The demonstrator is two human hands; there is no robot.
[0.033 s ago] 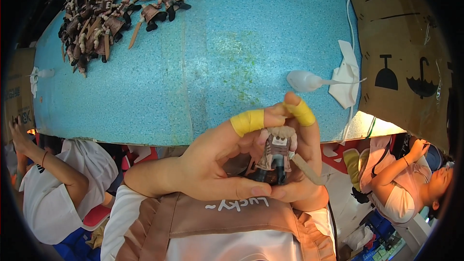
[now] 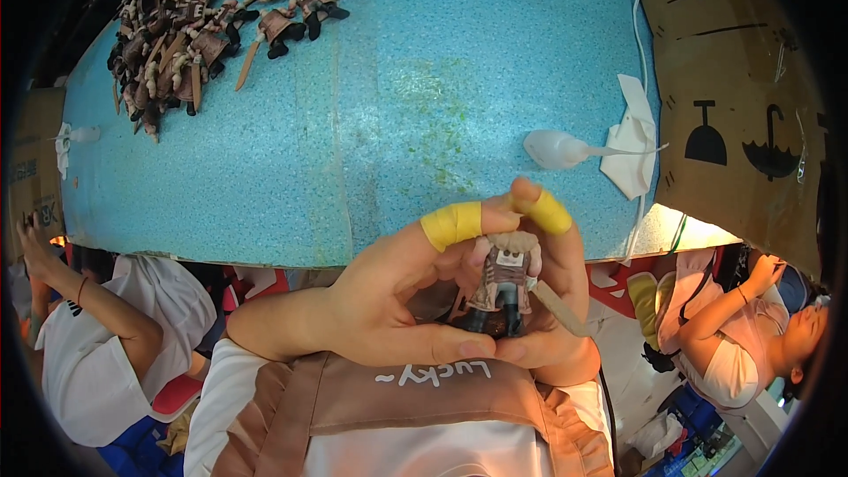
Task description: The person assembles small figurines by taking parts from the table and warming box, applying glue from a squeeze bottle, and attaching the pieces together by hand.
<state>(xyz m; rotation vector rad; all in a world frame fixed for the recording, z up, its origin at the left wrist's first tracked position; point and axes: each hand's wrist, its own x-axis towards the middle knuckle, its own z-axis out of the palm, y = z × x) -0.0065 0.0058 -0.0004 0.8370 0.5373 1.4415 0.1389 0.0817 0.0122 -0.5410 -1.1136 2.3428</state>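
One brown-coated, black-booted figurine with tan blade, in grip of left hand and right hand

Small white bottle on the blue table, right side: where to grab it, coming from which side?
Probably the wide, rounded body of the white bottle, from above or the person's near side. It appears to lie on its side: the thin nozzle points right, over the white sheet, while the body faces left. The nozzle looks too slender for a steady hold.
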